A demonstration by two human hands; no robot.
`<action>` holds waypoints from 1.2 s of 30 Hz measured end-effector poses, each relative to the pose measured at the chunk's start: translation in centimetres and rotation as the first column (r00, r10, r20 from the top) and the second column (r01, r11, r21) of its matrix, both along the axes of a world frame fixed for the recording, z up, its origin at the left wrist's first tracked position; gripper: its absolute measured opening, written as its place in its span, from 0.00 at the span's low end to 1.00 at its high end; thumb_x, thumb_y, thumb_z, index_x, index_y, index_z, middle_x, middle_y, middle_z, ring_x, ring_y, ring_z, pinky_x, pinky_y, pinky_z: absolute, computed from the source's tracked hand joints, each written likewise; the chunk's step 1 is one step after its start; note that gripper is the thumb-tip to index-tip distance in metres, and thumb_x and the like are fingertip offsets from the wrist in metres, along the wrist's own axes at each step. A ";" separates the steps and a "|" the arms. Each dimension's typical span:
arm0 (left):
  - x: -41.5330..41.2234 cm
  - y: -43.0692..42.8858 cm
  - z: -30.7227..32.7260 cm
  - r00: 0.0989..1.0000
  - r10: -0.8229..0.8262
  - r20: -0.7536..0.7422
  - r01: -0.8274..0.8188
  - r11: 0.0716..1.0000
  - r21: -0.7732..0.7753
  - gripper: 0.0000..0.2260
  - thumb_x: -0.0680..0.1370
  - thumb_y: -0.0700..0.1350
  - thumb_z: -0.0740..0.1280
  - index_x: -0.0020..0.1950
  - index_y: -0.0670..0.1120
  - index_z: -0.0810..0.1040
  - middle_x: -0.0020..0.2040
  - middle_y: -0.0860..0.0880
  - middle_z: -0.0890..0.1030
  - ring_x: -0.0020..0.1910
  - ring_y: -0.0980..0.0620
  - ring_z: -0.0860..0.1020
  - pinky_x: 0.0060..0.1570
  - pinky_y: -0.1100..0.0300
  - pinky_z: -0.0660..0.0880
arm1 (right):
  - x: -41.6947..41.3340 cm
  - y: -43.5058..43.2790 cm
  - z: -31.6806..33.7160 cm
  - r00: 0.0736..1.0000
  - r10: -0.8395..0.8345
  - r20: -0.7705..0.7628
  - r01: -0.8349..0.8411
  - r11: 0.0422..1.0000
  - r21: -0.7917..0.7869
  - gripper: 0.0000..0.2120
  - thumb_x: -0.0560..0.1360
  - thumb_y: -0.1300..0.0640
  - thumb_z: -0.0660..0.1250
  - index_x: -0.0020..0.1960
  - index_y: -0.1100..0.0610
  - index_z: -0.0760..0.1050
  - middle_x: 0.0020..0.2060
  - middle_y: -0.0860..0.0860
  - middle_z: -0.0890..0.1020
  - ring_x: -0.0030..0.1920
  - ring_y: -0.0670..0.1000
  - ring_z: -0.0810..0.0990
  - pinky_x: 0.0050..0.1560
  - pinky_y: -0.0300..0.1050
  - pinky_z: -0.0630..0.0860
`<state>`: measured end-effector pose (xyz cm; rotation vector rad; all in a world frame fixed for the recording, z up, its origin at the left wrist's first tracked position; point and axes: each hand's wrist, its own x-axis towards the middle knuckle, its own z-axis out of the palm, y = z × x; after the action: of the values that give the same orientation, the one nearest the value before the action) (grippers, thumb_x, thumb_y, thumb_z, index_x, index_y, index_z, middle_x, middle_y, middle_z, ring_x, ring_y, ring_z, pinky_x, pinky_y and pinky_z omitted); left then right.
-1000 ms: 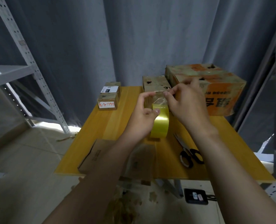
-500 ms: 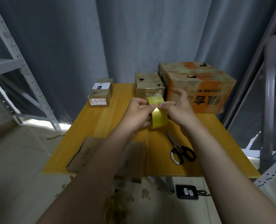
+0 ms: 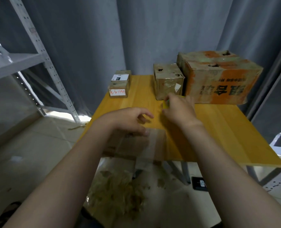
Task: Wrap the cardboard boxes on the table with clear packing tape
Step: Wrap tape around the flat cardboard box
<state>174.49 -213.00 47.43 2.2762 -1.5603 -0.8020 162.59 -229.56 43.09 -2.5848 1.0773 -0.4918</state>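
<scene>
Fingers (image 3: 171, 98) of right hand (image 3: 180, 110) clasp the tape roll (image 3: 165, 104); left hand (image 3: 128, 119) curls loosely beside it.

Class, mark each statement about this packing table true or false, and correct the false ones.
1. The large box carries orange print. True.
2. The small labelled box sits on top of the large box. False: it stands on the table, at the far left.
3. The left hand grips the yellow tape roll. False: the right hand has it.
4. The medium box stands right beside the large box. True.
</scene>
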 end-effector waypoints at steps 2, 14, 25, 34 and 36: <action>0.2 1.0 0.0 0.998 -0.066 0.022 0.065 0.998 0.020 0.36 0.74 0.50 0.79 0.76 0.65 0.66 0.67 0.57 0.74 0.64 0.56 0.74 0.60 0.59 0.76 | 0.6 1.4 0.8 0.999 0.004 0.037 -0.003 1.000 -0.019 0.14 0.78 0.48 0.69 0.63 0.47 0.77 0.61 0.51 0.82 0.67 0.63 0.68 0.71 0.60 0.63; 0.9 3.4 -2.0 0.960 -0.086 0.267 0.044 0.986 0.160 0.54 0.61 0.61 0.82 0.77 0.70 0.52 0.70 0.52 0.67 0.71 0.45 0.67 0.69 0.39 0.68 | 1.5 4.0 2.3 0.938 0.018 0.347 -0.126 0.948 0.291 0.06 0.78 0.51 0.70 0.46 0.51 0.84 0.44 0.44 0.85 0.52 0.50 0.82 0.56 0.50 0.79; -1.3 0.0 -1.4 0.815 0.537 0.217 -0.433 0.814 -0.387 0.49 0.66 0.73 0.72 0.81 0.60 0.55 0.76 0.45 0.61 0.75 0.39 0.59 0.68 0.40 0.61 | 2.0 2.7 3.9 0.622 -0.337 0.707 -0.174 0.821 0.544 0.15 0.78 0.35 0.59 0.43 0.45 0.69 0.42 0.47 0.74 0.43 0.51 0.74 0.49 0.51 0.71; -5.0 -2.5 -1.6 0.836 0.523 0.167 -0.433 0.815 -0.385 0.47 0.69 0.74 0.67 0.81 0.55 0.55 0.73 0.44 0.64 0.73 0.40 0.61 0.64 0.40 0.66 | 1.0 1.8 2.8 0.613 -0.334 0.716 0.000 0.906 0.424 0.18 0.86 0.42 0.53 0.55 0.53 0.74 0.47 0.48 0.79 0.42 0.38 0.75 0.38 0.39 0.67; -5.1 -2.6 -1.5 0.853 0.511 0.110 -0.434 0.810 -0.395 0.47 0.69 0.73 0.68 0.82 0.56 0.56 0.72 0.45 0.64 0.74 0.41 0.61 0.68 0.39 0.67 | 0.9 1.9 3.0 0.535 -0.319 0.782 -0.027 0.919 0.393 0.17 0.87 0.45 0.54 0.51 0.56 0.74 0.39 0.46 0.75 0.35 0.34 0.73 0.35 0.33 0.67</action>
<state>169.40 -215.57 45.90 2.3638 -1.0100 -0.1271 163.50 -227.66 46.05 -1.5556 0.8841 -1.2771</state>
